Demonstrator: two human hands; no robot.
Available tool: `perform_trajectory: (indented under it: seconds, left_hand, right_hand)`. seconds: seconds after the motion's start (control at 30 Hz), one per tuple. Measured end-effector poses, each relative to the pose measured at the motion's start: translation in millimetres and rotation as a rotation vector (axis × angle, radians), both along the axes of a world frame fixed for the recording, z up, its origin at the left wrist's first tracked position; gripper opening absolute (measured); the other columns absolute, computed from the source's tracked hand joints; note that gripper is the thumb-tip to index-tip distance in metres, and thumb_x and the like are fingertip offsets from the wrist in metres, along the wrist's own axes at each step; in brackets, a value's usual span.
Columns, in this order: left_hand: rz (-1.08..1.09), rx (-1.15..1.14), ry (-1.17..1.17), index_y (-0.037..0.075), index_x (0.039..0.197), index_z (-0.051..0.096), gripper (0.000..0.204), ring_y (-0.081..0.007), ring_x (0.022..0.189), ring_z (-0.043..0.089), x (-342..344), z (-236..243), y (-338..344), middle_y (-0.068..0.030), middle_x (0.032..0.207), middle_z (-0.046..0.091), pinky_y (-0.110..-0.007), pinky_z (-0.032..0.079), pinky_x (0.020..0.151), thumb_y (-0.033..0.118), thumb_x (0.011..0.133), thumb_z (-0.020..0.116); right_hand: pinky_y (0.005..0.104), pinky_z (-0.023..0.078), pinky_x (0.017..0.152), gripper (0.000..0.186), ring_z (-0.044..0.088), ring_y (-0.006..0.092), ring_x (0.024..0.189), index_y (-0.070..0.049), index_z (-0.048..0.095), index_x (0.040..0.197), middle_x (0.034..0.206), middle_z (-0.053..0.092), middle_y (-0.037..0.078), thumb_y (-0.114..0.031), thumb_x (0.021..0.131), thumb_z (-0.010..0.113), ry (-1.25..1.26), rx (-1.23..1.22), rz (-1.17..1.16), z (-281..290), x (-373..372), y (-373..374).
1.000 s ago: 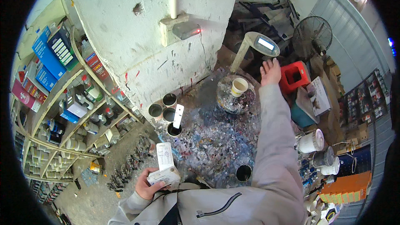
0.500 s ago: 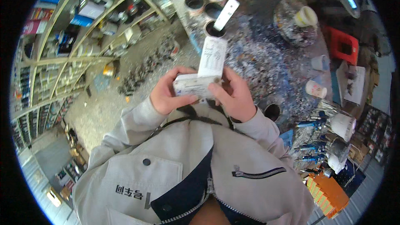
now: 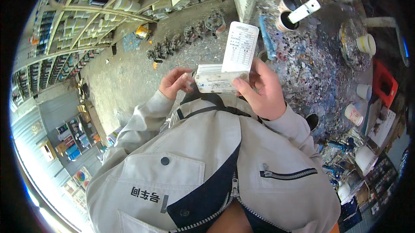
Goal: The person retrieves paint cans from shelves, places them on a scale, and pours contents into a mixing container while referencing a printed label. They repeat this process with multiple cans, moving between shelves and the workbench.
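Note:
My right hand (image 3: pixel 264 89) grips a thick stack of white cards (image 3: pixel 217 79) at chest height, with one card (image 3: pixel 240 47) raised upright out of the stack. My left hand (image 3: pixel 173 82) touches the stack's left end with its fingertips. Both hands are just above the collar of my light grey zipped jacket (image 3: pixel 203 159).
A paint-spattered worktable (image 3: pixel 311 73) lies to the right with open paint cans (image 3: pixel 285 4), a white stick in one can (image 3: pixel 304 11), paper cups (image 3: pixel 365 43) and a red box (image 3: pixel 382 82). Shelves of tins (image 3: pixel 86 21) curve along the left, over a grey concrete floor (image 3: pixel 129 73).
My right hand came back from the far side of the table and joined the left on the card stack. The view swung down and left toward my chest.

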State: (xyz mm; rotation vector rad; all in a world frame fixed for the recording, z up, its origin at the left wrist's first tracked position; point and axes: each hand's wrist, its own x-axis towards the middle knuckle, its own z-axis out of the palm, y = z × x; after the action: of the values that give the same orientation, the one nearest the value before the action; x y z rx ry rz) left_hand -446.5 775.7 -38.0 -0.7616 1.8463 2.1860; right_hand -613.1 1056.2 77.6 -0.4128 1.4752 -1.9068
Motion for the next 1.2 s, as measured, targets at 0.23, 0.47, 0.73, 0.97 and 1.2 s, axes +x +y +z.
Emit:
perform_trajectory:
  seconds: [0.23,0.47,0.73,0.97,1.2]
  left_hand:
    - [-0.447,-0.549,-0.550,0.001,0.107,0.068,0.026,-0.0141,0.074,0.065,241.3,-214.7,-52.5,-0.0065,0.087,0.071,-0.030,0.053,0.066,0.023,0.098,0.058]
    - [-0.223,-0.382,-0.558,0.001,0.107,0.068,0.026,-0.0139,0.073,0.065,272.6,-239.0,-46.9,-0.0062,0.086,0.070,-0.030,0.053,0.066,0.023,0.098,0.057]
    - [0.023,-0.343,-0.614,0.001,0.106,0.068,0.026,-0.0138,0.073,0.064,378.1,-246.6,-89.8,-0.0059,0.085,0.070,-0.030,0.052,0.066,0.023,0.098,0.057]
    - [0.128,-0.319,-0.672,0.000,0.105,0.068,0.026,-0.0137,0.073,0.063,444.6,-278.4,-104.6,-0.0057,0.083,0.069,-0.030,0.052,0.066,0.023,0.098,0.057]
    - [0.170,-0.315,-0.635,0.000,0.104,0.069,0.026,-0.0136,0.072,0.063,443.6,-287.8,-103.3,-0.0054,0.082,0.069,-0.030,0.052,0.066,0.023,0.098,0.056]
  right_hand:
    - [0.0248,0.053,0.079,0.043,0.065,0.0114,0.092,0.010,0.050,0.126,0.109,0.067,0.013,-0.008,0.091,0.066,0.218,0.101,0.193,29.1,30.6,-55.7]
    - [0.0248,0.053,0.078,0.040,0.063,0.0123,0.097,0.007,0.048,0.128,0.113,0.064,0.011,-0.006,0.094,0.063,0.187,0.084,0.213,39.4,115.0,-160.1]
    - [0.0252,0.052,0.066,0.032,0.063,0.0122,0.080,0.003,0.051,0.125,0.105,0.066,0.009,-0.013,0.097,0.058,0.485,0.187,0.192,51.2,173.3,-250.2]
    - [0.0260,0.052,0.064,0.028,0.062,0.0134,0.075,0.002,0.054,0.119,0.102,0.067,0.011,-0.017,0.098,0.057,0.551,0.203,0.150,56.1,215.0,-300.2]
    - [0.0265,0.051,0.063,0.030,0.062,0.0133,0.078,0.002,0.053,0.122,0.105,0.066,0.011,-0.015,0.098,0.058,0.595,0.202,0.201,55.8,235.5,-303.6]
